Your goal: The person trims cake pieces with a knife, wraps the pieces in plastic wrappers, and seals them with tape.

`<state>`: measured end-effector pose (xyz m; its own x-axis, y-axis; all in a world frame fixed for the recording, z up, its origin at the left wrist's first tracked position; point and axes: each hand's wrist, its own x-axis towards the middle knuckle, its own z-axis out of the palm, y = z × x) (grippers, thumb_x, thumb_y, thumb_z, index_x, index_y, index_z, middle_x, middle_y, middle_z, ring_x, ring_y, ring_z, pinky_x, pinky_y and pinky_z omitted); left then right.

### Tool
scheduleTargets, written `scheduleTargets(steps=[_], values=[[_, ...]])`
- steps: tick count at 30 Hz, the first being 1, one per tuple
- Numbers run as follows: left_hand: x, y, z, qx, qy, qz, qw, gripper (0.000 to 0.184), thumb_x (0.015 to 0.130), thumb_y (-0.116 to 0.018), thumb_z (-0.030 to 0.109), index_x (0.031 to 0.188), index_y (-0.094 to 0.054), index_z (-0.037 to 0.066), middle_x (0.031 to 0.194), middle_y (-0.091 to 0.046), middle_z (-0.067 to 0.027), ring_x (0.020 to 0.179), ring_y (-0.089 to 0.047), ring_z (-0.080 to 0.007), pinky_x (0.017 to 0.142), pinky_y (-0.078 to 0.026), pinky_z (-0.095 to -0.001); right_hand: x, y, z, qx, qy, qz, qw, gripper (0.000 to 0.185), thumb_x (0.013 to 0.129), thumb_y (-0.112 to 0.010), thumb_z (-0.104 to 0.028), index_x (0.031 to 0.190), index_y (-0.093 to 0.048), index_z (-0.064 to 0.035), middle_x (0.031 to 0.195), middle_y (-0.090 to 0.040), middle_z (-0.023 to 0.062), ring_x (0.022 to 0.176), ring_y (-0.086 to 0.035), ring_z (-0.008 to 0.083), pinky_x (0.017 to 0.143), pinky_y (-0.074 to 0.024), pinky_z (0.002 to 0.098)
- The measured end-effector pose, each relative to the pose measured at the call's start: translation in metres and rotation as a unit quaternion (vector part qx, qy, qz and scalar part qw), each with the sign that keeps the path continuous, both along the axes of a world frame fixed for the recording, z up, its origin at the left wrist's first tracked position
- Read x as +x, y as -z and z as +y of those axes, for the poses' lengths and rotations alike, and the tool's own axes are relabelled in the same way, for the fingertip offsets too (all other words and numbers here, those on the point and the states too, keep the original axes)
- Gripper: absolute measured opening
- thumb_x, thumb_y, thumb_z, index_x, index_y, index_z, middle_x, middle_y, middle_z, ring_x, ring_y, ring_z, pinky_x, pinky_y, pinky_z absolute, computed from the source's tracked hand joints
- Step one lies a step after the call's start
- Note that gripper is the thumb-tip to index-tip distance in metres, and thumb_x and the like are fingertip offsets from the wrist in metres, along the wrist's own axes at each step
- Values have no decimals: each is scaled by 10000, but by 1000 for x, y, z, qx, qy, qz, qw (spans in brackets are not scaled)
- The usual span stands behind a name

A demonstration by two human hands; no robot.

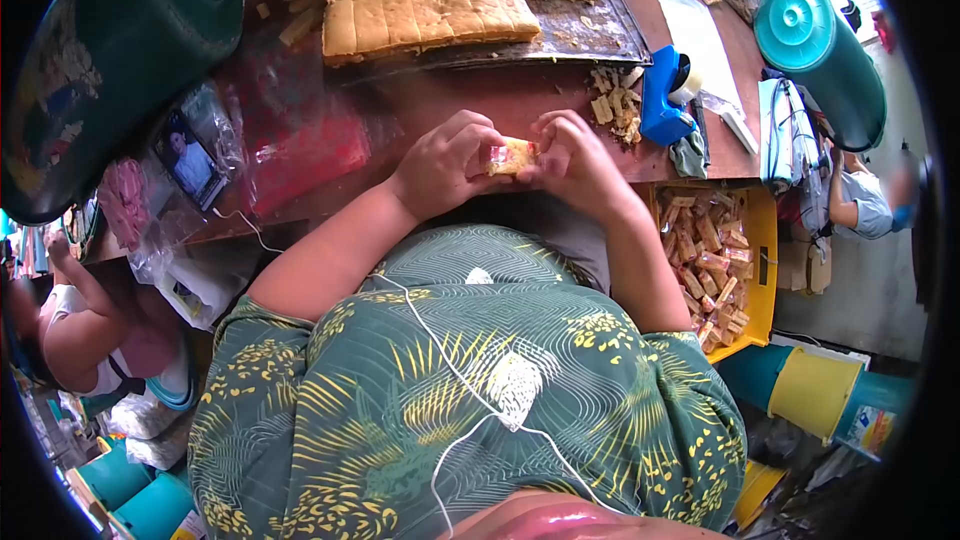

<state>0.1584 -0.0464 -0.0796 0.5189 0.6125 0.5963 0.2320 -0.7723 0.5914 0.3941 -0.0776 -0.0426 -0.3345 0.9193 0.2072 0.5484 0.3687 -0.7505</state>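
Close to my body, above the near edge of the table, I hold a small piece of cake (515, 157) in a clear wrapper with red print. My left hand (447, 162) is closed on its left end. At the other end, the fingers of my right hand (578, 162) pinch the wrapper. Beyond my hands lies a large slab of yellow cake (430, 0), scored into strips, on a dark baking tray (595, 30). Part of the slab is gone at its right front corner. Cake scraps (615, 105) are piled to the right of my hands.
A blue tape dispenser (664, 100) stands near the scraps. Below the table's right side, a yellow crate (762, 270) holds many wrapped pieces. Red plastic wrappers (300, 145) lie at left, beside a phone (187, 160). A green drum (120, 60) rises far left. People sit on both sides.
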Motion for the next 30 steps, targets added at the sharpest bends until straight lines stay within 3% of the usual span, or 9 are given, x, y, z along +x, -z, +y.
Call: scheduleTargets(steps=[1,3,6,9,11,14,19,26,30], values=[[2,-1,0,-4,12,-4,1000,483,753,-880,308,1088,-605,97,1084,-628,-97,961,-666,-312,837,-568,-401,-4,1,-7,68,-46,67,994,402,733,-893,-205,933,-598,-18,956,-604,142,854,-611,312,744,-510,423],[2,-4,0,5,27,-14,1000,444,766,-871,294,1076,-616,103,1096,-634,-96,958,-666,-308,842,-566,-406,-5,-4,-24,-10,-4,-72,997,515,690,-888,-68,1087,-563,-23,1028,-616,154,947,-621,326,827,-518,432],[-11,-21,1,41,30,-27,998,307,844,-830,200,1057,-642,84,1083,-655,-110,992,-668,-296,871,-560,-391,30,-32,-38,22,75,-72,994,451,704,-875,-53,1066,-609,-20,1074,-648,158,1018,-635,334,889,-523,426],[-56,-46,9,70,-84,-56,992,198,901,-774,165,1032,-657,75,1059,-669,-114,1009,-664,-291,893,-544,-374,98,-96,-62,52,195,-235,951,200,817,-809,-61,983,-702,-29,1080,-677,127,1064,-630,320,963,-503,410],[-91,-50,11,48,-222,-57,972,147,910,-746,164,1001,-654,92,1055,-670,-91,943,-674,-280,842,-555,-372,146,-123,-76,-1,316,-187,930,157,863,-793,-128,968,-731,-29,1086,-677,123,1064,-628,301,987,-483,404],[-144,-38,35,71,-321,-12,944,232,904,-757,223,1045,-656,69,1116,-655,-117,1034,-648,-308,906,-533,-400,160,-139,-76,207,369,-283,861,159,888,-779,-159,982,-746,-36,1083,-675,116,1064,-627,264,951,-494,392],[-180,12,51,-12,-440,188,878,387,870,-799,232,1149,-642,16,1239,-626,-128,1144,-604,-320,987,-492,-402,87,-116,-9,195,189,-142,952,188,862,-803,-159,998,-740,-45,1061,-678,118,1021,-651,275,888,-515,375],[-194,15,58,-103,-408,138,897,388,898,-741,392,984,-723,14,1294,-612,-131,1052,-651,-333,900,-523,-413,18,-66,102,150,112,-167,968,340,835,-817,-250,1120,-716,-96,1158,-682,136,1097,-639,376,958,-516,429],[-180,-2,48,-123,-404,112,899,335,920,-730,347,914,-708,13,1196,-634,-118,954,-650,-303,834,-521,-395,5,-48,131,157,92,-237,954,456,837,-807,-256,1253,-664,-134,1286,-627,143,1188,-597,373,1020,-492,447]])
